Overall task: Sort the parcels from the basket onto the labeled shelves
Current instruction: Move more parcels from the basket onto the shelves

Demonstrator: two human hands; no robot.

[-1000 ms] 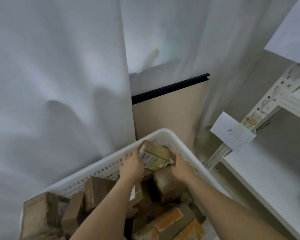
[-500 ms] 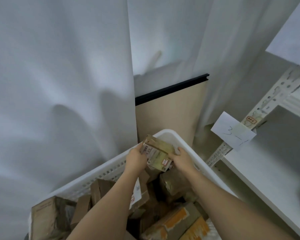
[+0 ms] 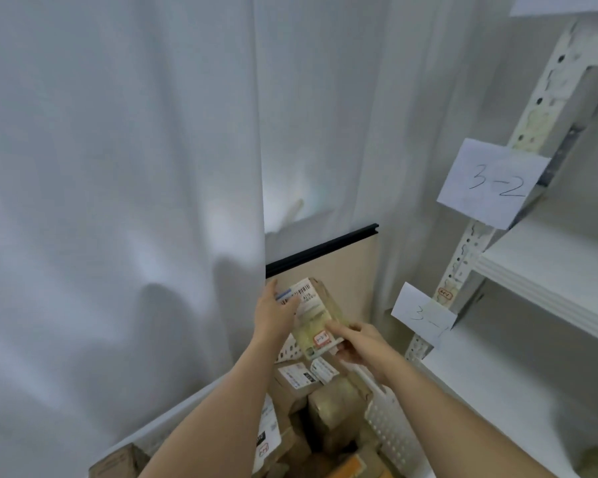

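White curtain cloth [image 3: 118,201] fills the left and centre of the view; a white metal shelf unit [image 3: 546,270] stands to the right, with paper tags reading "3-2" [image 3: 492,182] and a partly hidden "3-" [image 3: 423,313] fixed to its upright. Below, a white perforated basket [image 3: 387,426] is seen packed with brown cardboard parcels [image 3: 328,405]. One parcel [image 3: 311,313], a flat taped carton with a barcode label, is held up above the basket's far corner, between both hands and clear of the others. Its long axis runs from upper left, away from the person, down to lower right, label face turned toward the camera, a small red-bordered sticker [image 3: 321,339] at the near end. The left hand [image 3: 277,315] is laid against the far left edge, fingers fairly straight, thumb across the label. The right hand [image 3: 363,343] is curled around the near lower end, thumb pinching beside the sticker. The sticker's writing is too small to be read. The shelves lie to the right of the parcel, so the right hand is judged nearer for the placing
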